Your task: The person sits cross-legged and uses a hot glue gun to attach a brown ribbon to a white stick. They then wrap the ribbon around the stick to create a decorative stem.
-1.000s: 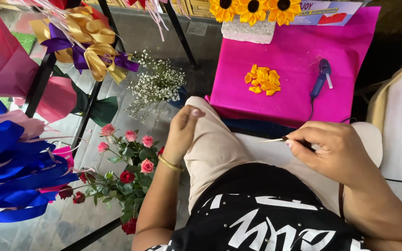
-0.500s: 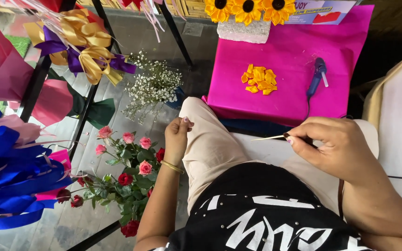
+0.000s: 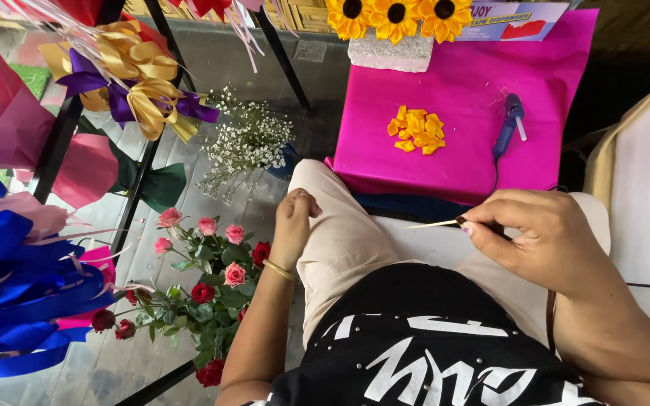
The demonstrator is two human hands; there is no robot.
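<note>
while the person sits with both knees up, the scene breaks down like this:

right hand: the right hand is pinched shut on a thin wooden stick, thumb and forefinger clamped on its near end.

stick: it pokes out from the pinch toward the person's left, nearly level, its pale tip free in the air above the lap.

left hand: the left hand is curled into a loose fist and rests on the left knee, well apart from the pinch; whether it holds anything inside cannot be told. a gold bangle sits on its wrist.

beyond the grip: a pink paper sheet lies spread ahead of the pinch, bearing a heap of yellow petals and a blue glue gun.

far edge: paper sunflowers stand in a grey block at the sheet's far side.

left of the grip: past the fist, a bunch of red and pink roses, white baby's breath, gold and purple ribbon bows and blue ribbon.
</note>
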